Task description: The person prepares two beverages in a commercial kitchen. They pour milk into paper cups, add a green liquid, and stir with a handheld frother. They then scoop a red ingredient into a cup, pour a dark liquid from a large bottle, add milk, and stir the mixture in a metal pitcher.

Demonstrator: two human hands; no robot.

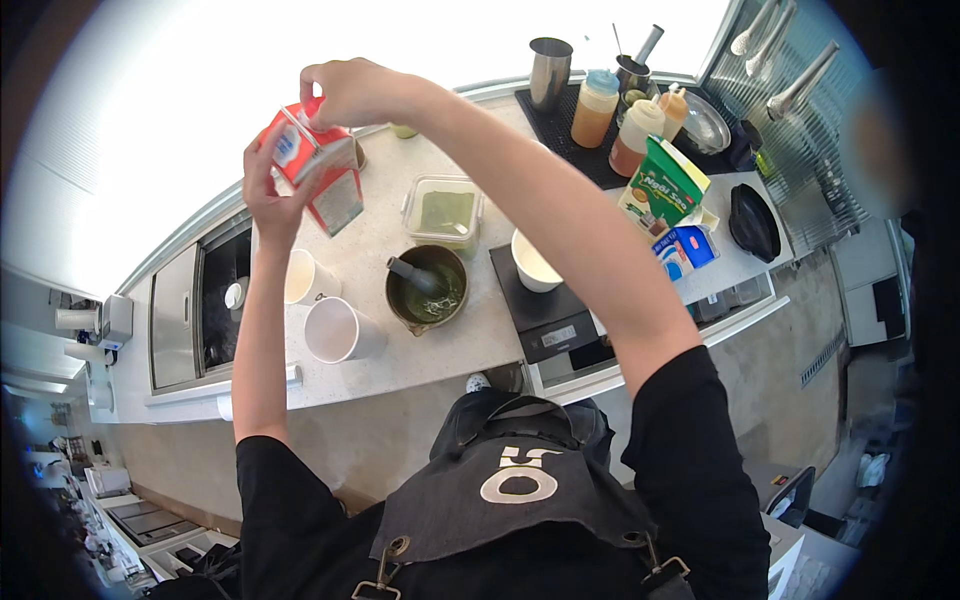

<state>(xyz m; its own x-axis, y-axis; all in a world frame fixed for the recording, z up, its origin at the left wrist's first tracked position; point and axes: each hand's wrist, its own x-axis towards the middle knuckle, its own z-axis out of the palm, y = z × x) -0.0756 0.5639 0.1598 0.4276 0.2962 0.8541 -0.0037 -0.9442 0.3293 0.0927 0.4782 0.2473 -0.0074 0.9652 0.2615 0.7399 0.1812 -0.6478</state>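
My left hand [274,184] grips the side of a red and white carton [330,184], held up over the counter's far left part. At the carton's top is my right hand [352,94], its fingers bent against the upper edge; the exact hold is blurred. Nearer to me stand two paper cups, one pale inside [300,277] and one that looks empty [341,330]. A dark spouted bowl [427,311] holds green liquid and a whisk with a dark handle [416,275]. Behind it sits a clear plastic container of green powder or paste [442,210].
A white cup [534,262] of pale liquid stands on a black digital scale [551,330]. Squeeze bottles [595,109] and a steel tumbler [550,75] stand on a black mat at the back right. Green [664,187] and blue [686,251] cartons are at the right, beside a black dish [754,223].
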